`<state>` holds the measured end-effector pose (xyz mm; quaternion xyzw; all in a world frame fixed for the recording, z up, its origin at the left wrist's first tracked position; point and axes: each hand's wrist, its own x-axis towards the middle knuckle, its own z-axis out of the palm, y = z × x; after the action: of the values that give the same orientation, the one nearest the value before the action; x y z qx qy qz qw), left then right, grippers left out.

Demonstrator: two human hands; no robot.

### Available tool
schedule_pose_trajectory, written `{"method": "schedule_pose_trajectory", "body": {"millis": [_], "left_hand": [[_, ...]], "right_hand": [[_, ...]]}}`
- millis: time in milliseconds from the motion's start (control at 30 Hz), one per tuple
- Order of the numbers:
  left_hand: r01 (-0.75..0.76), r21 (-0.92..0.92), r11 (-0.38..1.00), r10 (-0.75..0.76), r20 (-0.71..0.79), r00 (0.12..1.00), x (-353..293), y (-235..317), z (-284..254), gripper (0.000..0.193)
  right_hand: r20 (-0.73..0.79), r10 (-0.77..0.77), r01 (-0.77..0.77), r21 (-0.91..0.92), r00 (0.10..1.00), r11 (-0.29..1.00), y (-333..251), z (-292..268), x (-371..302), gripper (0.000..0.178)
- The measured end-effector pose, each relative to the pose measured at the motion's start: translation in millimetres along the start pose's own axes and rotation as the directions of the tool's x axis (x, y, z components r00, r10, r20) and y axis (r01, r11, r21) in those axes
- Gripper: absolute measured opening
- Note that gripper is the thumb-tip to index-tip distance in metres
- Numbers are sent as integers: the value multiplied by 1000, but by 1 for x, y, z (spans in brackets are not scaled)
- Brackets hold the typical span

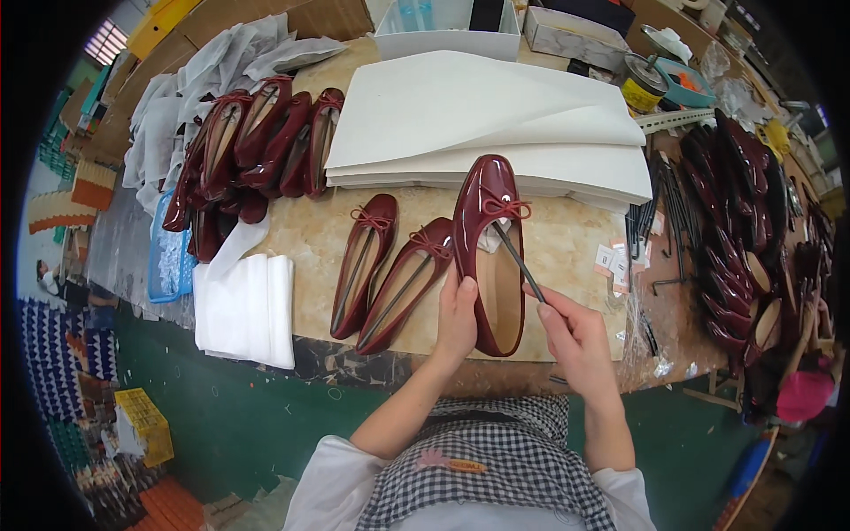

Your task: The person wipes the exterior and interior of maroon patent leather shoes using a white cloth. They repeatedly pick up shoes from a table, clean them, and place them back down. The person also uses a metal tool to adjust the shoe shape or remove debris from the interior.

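A glossy dark red ballet flat (488, 190) with a thin bow points away from me above the table. My left hand (457, 319) grips its left side near the heel. Between the thumb and fingers of my right hand (574, 329) is one end of a black shoe stick (519, 258). Its other end reaches into the shoe's toe, where white paper shows. To the left lie two matching flats, a left one (378, 217) and a right one (433, 239), each with a dark stick lying lengthwise inside.
Behind the shoes lies a stack of white paper sheets (478, 106). At left are heaped red flats (232, 142), a blue basket (168, 257) and folded white tissue (243, 310). At right lie black sticks (677, 221), small tags (613, 261) and more dark red shoes (730, 274).
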<state>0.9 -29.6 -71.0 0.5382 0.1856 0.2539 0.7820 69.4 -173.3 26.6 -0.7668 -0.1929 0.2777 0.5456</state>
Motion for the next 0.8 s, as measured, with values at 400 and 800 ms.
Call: {"method": "schedule_pose_trajectory", "body": {"millis": [400,800], "left_hand": [[286,196,938,-285,-33,958,-27,-16,-2,58],[-245,965,88,-71,252,965,1,84,-128,53]], "right_hand": [[61,95,-71,-316,994,946,20,31,4,31],[127,-57,90,-273,990,958,37,5,-2,30]]}}
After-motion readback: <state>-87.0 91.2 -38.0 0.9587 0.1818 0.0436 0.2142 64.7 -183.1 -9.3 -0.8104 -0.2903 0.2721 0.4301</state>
